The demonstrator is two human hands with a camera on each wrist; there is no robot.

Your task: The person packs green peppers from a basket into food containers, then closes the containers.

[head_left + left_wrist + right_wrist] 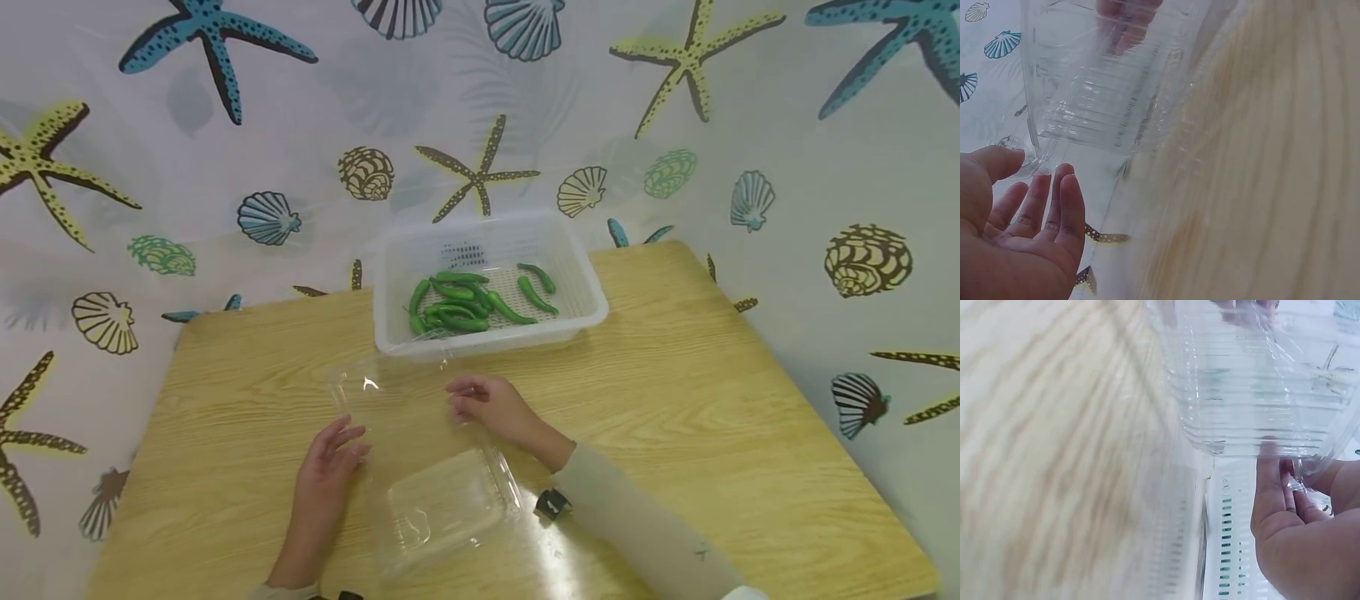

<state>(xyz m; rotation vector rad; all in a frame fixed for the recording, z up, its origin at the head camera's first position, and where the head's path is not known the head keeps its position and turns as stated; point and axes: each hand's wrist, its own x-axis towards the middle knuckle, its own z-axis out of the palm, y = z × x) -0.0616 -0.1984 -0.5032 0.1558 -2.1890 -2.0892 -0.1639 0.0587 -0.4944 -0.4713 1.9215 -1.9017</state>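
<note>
Table [675, 400] stands before shell-print walls [795, 142]; my right hand [498, 408] pinches a clear box [442, 504], my left hand [326, 462] loosely spread at its edge

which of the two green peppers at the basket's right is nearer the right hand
The front pepper of that pair, nearer the white basket's front rim and the right hand; the rear pepper lies behind it.

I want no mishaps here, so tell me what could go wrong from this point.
The clear plastic box might slip on one side: the left hand has its fingers loosely spread at one edge, while the right hand pinches the other. In the head view the box's far end appears close to the basket, so swinging it could bump the basket and jostle the green peppers inside.
</note>
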